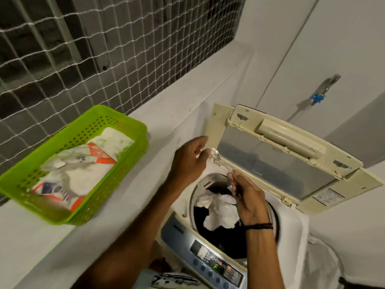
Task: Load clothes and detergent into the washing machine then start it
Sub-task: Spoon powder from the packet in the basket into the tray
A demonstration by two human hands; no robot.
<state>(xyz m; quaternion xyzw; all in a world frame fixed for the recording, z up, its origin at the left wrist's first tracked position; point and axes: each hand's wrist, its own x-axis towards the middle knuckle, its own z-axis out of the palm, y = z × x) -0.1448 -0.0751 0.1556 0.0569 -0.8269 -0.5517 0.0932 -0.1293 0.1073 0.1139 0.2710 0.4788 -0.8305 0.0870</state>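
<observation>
You are standing over one washer, its lid propped open at 1 o'clock so the drum stays reachable. The clothes, a white and dark heap, are already lying in the drum at 5 o'clock. One green basket is sitting on the ledge at 9 o'clock, holding what looks like two detergent packs, though blur is making the count unsure; it is parked within easy reach of the drum. Your left hand is hovering at centre, fingers loosely spread and holding nothing. Your right hand is pinching one spoon by its handle, bowl raised above the drum, probably for dosing powder.
</observation>
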